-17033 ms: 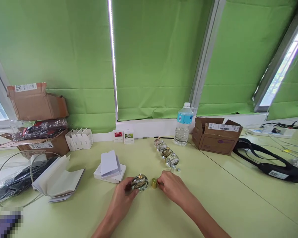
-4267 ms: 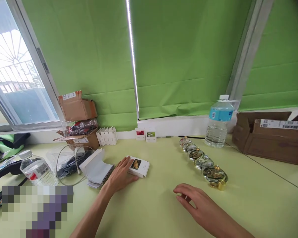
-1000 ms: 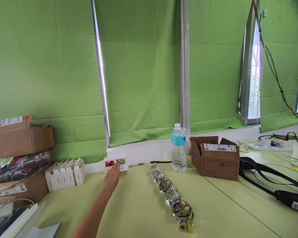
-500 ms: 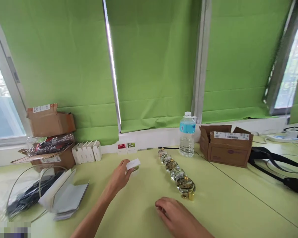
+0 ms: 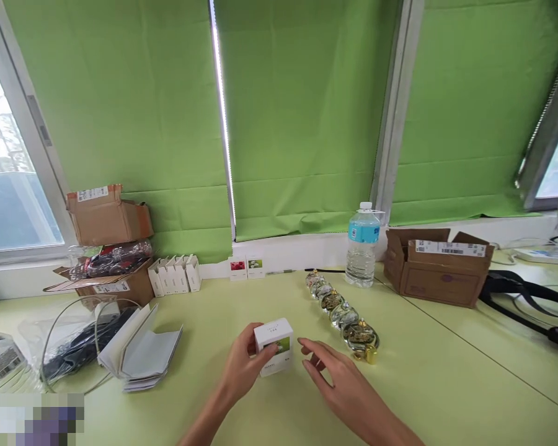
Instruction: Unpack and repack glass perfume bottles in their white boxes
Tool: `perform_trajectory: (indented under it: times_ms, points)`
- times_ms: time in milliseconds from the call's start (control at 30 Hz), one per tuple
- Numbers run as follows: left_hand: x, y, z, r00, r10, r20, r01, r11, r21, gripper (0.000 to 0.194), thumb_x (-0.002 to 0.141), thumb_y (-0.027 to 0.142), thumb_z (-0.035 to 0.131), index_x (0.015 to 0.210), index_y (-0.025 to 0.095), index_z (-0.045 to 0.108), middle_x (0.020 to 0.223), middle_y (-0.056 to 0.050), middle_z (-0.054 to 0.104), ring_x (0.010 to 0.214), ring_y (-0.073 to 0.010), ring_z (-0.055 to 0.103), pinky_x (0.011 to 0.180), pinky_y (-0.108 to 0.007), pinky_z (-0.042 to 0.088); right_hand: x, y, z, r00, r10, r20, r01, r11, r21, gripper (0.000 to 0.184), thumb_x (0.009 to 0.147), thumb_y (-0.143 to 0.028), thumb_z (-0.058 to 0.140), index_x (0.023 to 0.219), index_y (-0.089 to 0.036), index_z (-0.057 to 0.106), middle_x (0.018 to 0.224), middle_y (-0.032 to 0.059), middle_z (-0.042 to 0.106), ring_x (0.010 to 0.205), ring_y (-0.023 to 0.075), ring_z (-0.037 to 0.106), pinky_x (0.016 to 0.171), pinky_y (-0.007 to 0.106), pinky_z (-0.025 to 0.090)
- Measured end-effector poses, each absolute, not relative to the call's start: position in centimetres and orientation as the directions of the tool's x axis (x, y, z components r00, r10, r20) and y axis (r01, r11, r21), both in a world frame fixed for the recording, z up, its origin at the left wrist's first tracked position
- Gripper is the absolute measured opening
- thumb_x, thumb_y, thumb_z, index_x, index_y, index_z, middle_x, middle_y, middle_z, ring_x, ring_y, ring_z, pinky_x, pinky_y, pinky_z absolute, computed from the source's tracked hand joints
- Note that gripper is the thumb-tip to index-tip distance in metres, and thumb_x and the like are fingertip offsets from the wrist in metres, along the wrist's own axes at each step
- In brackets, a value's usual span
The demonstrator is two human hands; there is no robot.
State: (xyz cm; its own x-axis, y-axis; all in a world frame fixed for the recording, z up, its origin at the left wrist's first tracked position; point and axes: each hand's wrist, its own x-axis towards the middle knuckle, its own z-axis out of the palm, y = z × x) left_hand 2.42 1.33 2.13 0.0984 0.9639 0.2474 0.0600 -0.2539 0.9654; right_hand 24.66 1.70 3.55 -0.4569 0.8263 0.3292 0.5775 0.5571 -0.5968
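Note:
My left hand (image 5: 246, 361) grips a small white box (image 5: 275, 362) with a green flower picture on its front, thumb across that face. Just right of the box is my right hand (image 5: 337, 378), fingers apart and holding nothing. Further right, a row of round glass perfume bottles (image 5: 343, 314) runs away from me. A gold cap (image 5: 371, 355) sits by the nearest bottle. Two similar boxes stand against the wall: a red-pictured box (image 5: 237, 269) and a green-pictured box (image 5: 255, 267).
At left are several white cartons (image 5: 174, 276), stacked cardboard boxes (image 5: 109, 217), folded white papers (image 5: 144, 350) and a bagged black item with cable (image 5: 84, 341). At back right stand a water bottle (image 5: 363, 248), an open cardboard box (image 5: 439, 272) and a black strap (image 5: 521, 294).
My left hand has taken a small white box from by the wall and brought it towards me. My right hand has come into view and moved up beside the box, its fingers spreading.

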Motion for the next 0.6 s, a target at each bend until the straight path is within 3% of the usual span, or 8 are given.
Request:
perform_trajectory:
  times_ms: [167,333,600]
  points:
    - [2.4,1.8,0.5,0.204,0.951,0.232,-0.084,-0.219,0.972,0.046,0.08,0.034,0.068,0.123,0.019,0.058,0.128,-0.01,0.062,0.114,-0.0263,0.059,0.098,-0.038,0.045,23.8,1.7,3.3,-0.417,0.807,0.419,0.542,0.59,-0.598,0.041,0.095,-0.035,0.038,0.132,-0.024,0.05,0.133,0.0086,0.054,0.111,0.0204,0.058,0.091,0.033,0.052]
    - [2.2,1.7,0.6,0.231,0.95,0.208,-0.114,-0.186,0.976,0.05,0.08,0.032,0.068,0.128,0.02,0.056,0.13,-0.009,0.061,0.114,-0.0267,0.058,0.098,-0.038,0.044,22.2,1.8,5.4,-0.416,0.754,0.508,0.569,0.652,-0.501,0.039,0.094,-0.034,0.04,0.13,-0.023,0.052,0.138,0.0086,0.049,0.128,0.0226,0.045,0.106,0.038,0.041]
    - [1.9,2.7,-1.0,0.221,0.944,0.246,-0.117,-0.225,0.967,0.05,0.077,0.037,0.071,0.122,0.018,0.06,0.119,-0.008,0.065,0.104,-0.0258,0.06,0.095,-0.038,0.045,19.7,3.1,10.8,-0.587,0.737,0.334,0.607,0.674,-0.421,0.023,0.089,-0.03,0.049,0.104,-0.021,0.064,0.106,0.006,0.065,0.103,0.0209,0.056,0.091,0.031,0.041]
